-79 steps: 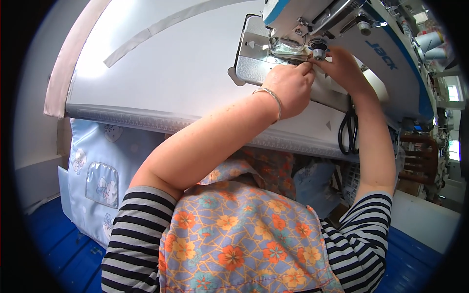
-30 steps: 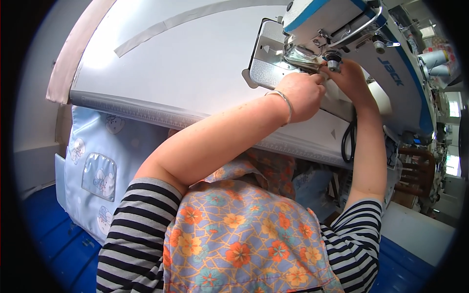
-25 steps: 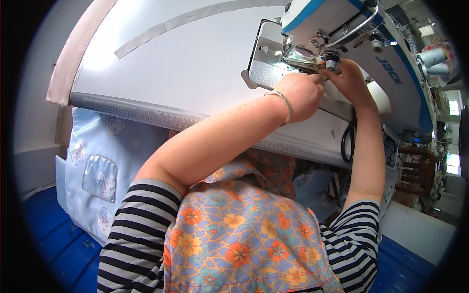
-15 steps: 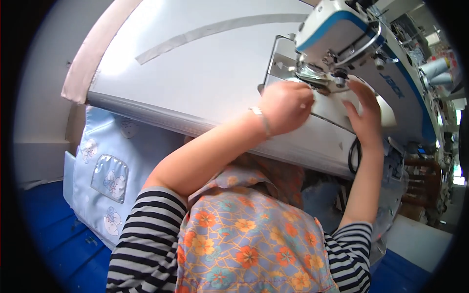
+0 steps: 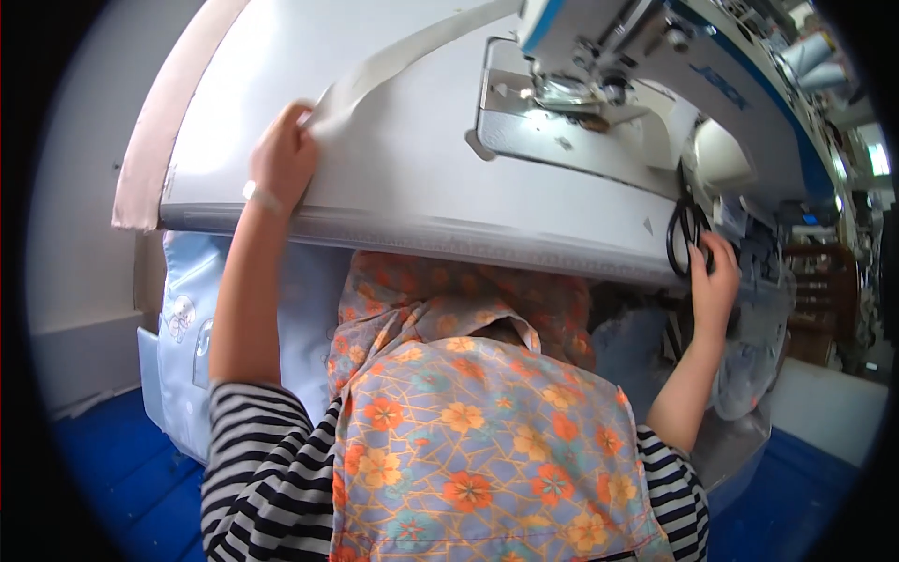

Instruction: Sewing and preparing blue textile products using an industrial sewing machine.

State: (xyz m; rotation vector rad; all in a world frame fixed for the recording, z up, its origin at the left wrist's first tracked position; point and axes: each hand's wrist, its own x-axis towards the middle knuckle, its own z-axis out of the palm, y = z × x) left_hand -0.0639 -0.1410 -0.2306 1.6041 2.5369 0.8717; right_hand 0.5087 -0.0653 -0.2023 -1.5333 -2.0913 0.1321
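Observation:
At the left of the tabletop, my left hand (image 5: 284, 159) pinches the near end of a long pale fabric strip (image 5: 398, 58). The strip lifts slightly and curves away toward the sewing machine (image 5: 618, 33) at the far right. Over the table's right front part, my right hand (image 5: 715, 270) has its fingers closed on the black handles of a pair of scissors (image 5: 676, 245). Their blades point away from me, toward the machine's base, and are mostly hidden. Nothing that I can make out is held under the presser foot (image 5: 565, 91).
The white tabletop (image 5: 393, 164) has a grey front edge (image 5: 412, 234) and a pink padded left border (image 5: 159, 140). Light blue printed fabric (image 5: 201, 309) hangs below it. Thread cones (image 5: 810, 61) stand at the far right.
My left hand has left the needle area and moved left to the strip's end, lifting it. My right hand has come down from the machine to the scissors. The view has shifted slightly.

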